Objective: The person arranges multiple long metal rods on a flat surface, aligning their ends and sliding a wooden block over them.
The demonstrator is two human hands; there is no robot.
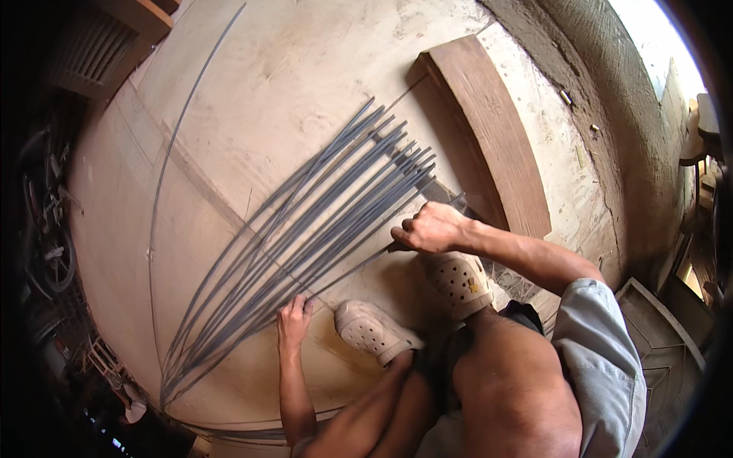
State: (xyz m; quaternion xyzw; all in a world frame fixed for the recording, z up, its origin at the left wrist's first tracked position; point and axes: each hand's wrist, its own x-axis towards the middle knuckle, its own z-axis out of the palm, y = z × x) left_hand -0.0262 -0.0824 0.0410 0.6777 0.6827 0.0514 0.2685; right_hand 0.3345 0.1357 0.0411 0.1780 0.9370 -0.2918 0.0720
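A fanned bundle of thin dark metal rods (320, 220) lies across the pale floor, spread at the upper right and drawn together at the lower left. My right hand (430, 227) is closed around a single metal rod (358, 267) along the bundle's near side, in front of my shoe. Farther down the same rod, my left hand (295, 319) grips it between fingers and thumb, close against the other rods. The upper rod ends rest over a dark flat strip (386, 147) on the floor. My palms and some fingertips are hidden.
Beyond the rod ends lies a thick wooden beam (492, 137). One long rod (166, 166) curves away at the left. My beige clogs (375, 332) stand near the bundle. A bicycle (54, 252) is at the far left, a metal grille panel (658, 366) at the lower right.
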